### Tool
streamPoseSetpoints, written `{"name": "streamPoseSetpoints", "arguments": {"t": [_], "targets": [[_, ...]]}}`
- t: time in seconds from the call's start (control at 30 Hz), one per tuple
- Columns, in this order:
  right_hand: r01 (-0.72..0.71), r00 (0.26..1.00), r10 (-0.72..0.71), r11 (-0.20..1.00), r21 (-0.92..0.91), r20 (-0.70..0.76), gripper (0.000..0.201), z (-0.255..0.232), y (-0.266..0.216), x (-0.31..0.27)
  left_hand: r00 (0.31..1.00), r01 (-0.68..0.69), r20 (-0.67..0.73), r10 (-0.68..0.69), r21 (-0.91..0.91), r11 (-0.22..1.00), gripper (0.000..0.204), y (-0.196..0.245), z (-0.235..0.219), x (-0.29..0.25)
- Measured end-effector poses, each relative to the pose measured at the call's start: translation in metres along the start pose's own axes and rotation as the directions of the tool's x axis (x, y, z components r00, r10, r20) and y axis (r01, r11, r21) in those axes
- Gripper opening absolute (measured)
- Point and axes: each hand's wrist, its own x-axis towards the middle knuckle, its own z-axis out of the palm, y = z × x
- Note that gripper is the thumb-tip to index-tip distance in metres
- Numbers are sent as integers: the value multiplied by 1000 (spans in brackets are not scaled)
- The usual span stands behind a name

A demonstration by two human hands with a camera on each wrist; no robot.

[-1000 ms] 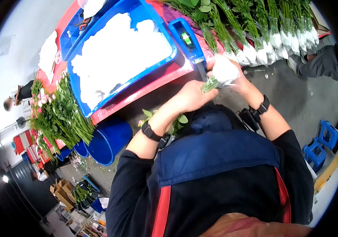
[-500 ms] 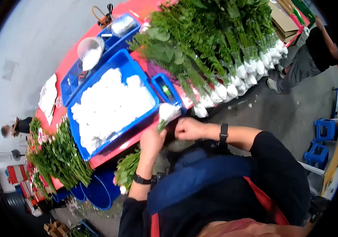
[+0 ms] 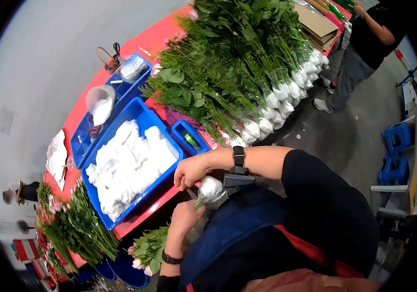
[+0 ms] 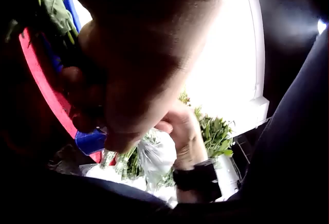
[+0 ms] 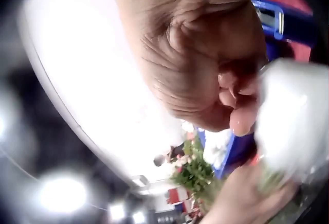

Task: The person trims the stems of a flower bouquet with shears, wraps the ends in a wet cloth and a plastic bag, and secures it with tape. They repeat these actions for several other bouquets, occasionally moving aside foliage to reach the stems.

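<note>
Low in front of the table, my left hand [image 3: 186, 216] grips a stem bundle just below its white, plastic-wrapped end [image 3: 211, 189]. My right hand [image 3: 194, 170] is above that end with its fingers curled. From the right wrist, the right hand [image 5: 195, 54] shows bent fingers beside the blurred white wrap [image 5: 293, 121], with nothing clearly visible in them; the left hand [image 5: 247, 195] is below. The left wrist view has my left hand [image 4: 139, 64] large and dark, the wrapped end [image 4: 157, 154] and the right hand [image 4: 182, 129] beyond.
A blue tray [image 3: 155, 187] of white material and a blue tape dispenser [image 3: 189, 137] sit on the red table [image 3: 79, 117]. Wrapped bouquets [image 3: 247, 73] lie behind. More flowers [image 3: 84, 224] are at left, blue stools [image 3: 396, 138] at right. A person [image 3: 364, 48] stands back right.
Both hands and the wrapped bundle have shifted away from the dispenser, toward the tray's front side. My right hand has moved from beside the bundle to above it. The view has turned rightward.
</note>
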Motion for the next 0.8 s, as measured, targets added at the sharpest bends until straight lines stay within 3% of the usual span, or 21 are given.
{"name": "streamPoseSetpoints", "arguments": {"t": [0.03,0.1,0.17,0.2,0.23,0.3,0.33,0.4,0.43,0.5,0.53,0.57,0.63,0.67,0.7,0.73,0.77,0.8], "targets": [[129,991,-129,991,-15,29,38,-5,18,7,998,46,47,-42,-92,995,28,7,-10,-6],[127,985,-120,991,-52,122,29,-9,24,-5,983,145,147,-109,-266,953,34,21,-29,-11],[179,983,-155,932,-315,100,20,-6,48,-2,981,158,167,-100,-382,910,33,17,-30,-13],[235,970,-237,886,-401,45,16,-2,84,12,974,186,197,-110,-428,884,32,16,-31,-13],[360,921,-387,887,-289,-41,15,5,95,6,966,218,229,-120,-471,855,32,14,-30,-15],[488,812,-538,839,-240,-226,15,23,106,-8,970,236,178,-163,-551,800,31,13,-24,-13],[355,867,-424,894,-275,-261,15,32,117,-8,967,254,150,-205,-548,797,31,17,-23,-13],[238,907,-293,949,-205,-303,15,46,122,-14,966,238,40,-254,-511,826,29,14,-15,-7],[157,935,-212,966,-205,-285,15,55,89,-39,974,167,-69,-216,-423,891,28,4,-6,1],[141,972,-109,980,144,-211,20,68,54,-58,958,44,-268,-102,-213,976,27,-12,5,16],[156,958,-92,962,223,-273,24,73,49,-54,960,90,-247,-130,-168,982,28,-5,10,19],[120,952,-18,940,319,-305,25,73,43,-54,962,95,-265,-71,82,992,33,-9,20,26],[110,957,6,918,382,-289,23,67,43,-54,954,103,-297,-51,163,981,33,-1,18,31],[240,890,-204,970,39,-408,26,66,39,-63,956,113,-290,-42,232,966,34,12,5,36],[309,789,-428,896,-318,-441,32,66,38,-74,958,121,-283,-34,299,946,34,25,-7,41],[228,475,-726,647,-728,-496,27,70,39,-78,950,30,-299,95,391,920,26,30,-12,41],[30,425,-831,410,-912,-359,31,63,33,-90,963,7,-242,120,466,885,23,38,-16,43],[-50,531,-761,411,-910,-373,29,62,41,-91,973,-21,-183,141,537,843,21,49,-18,46]]}}
